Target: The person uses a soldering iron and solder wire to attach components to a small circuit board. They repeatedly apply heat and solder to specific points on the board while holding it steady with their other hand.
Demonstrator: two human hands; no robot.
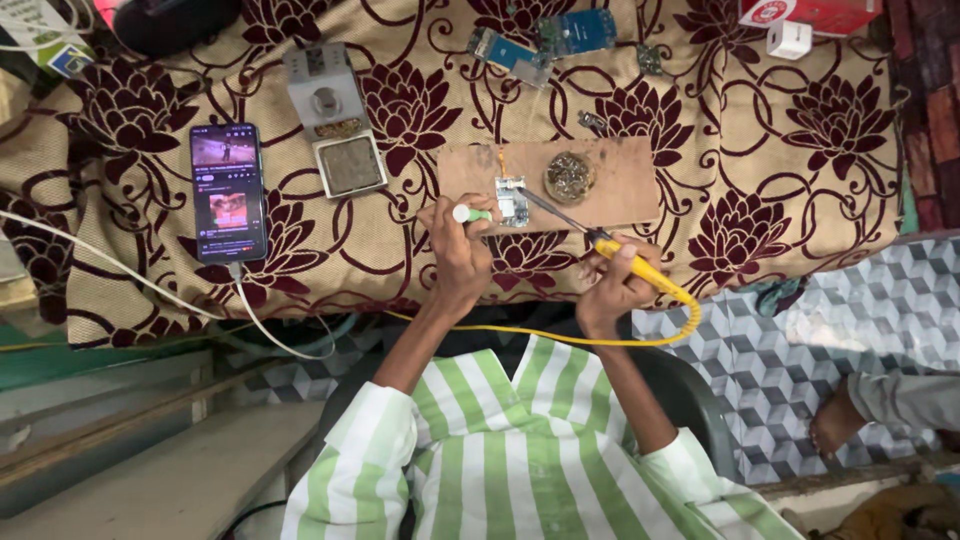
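My right hand [615, 282] grips a yellow-handled soldering iron [630, 262]; its metal tip reaches up-left to a small circuit board [512, 200] lying on a brown wooden board [620, 180]. My left hand [458, 252] holds a small green-and-white tool [470, 213] right beside the circuit board's left edge. A round tin of brass cleaning wool [569, 176] sits on the wooden board just right of the circuit board. The iron's yellow cord [560, 338] loops back under my right wrist.
A smartphone [228, 192] with a lit screen lies at left, cable plugged in. A grey soldering stand with sponge tray [335, 125] sits beside it. Blue circuit boards [545, 40] and a white charger [790, 38] lie at the far edge. Another person's foot [835, 425] rests on the patterned floor at right.
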